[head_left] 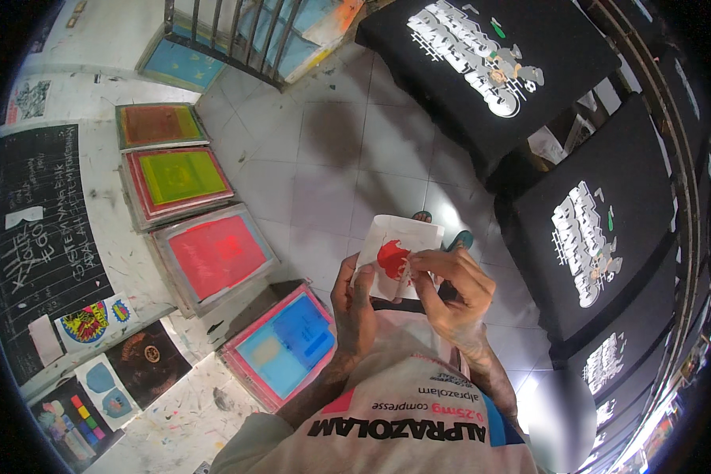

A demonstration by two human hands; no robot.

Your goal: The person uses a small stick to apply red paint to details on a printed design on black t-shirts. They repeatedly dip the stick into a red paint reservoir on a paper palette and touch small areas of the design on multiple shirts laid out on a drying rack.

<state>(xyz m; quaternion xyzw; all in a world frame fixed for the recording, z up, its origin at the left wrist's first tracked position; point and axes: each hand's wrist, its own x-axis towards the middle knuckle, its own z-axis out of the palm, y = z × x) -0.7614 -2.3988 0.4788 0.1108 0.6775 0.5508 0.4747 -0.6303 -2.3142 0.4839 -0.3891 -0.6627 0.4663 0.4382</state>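
A small white sheet (pixel 381 230) with a red printed shape (pixel 390 257) is held up in front of my body. My left hand (pixel 355 310) grips its left side, the thumb resting on the front face. From the other side, my right hand (pixel 460 294) pinches a pale folded strip or flap (pixel 405 276) against the red print. Whether that flap belongs to the sheet or is a separate piece I cannot tell. The fingers behind the sheet are hidden.
On my left, several framed printing screens, including a red one (pixel 217 257) and a blue one (pixel 286 346), lean along a paint-spotted wall. Black printed shirts (pixel 608 237) lie on boards to my right. Metal bars (pixel 237 39) stand ahead over the tiled floor (pixel 324 189).
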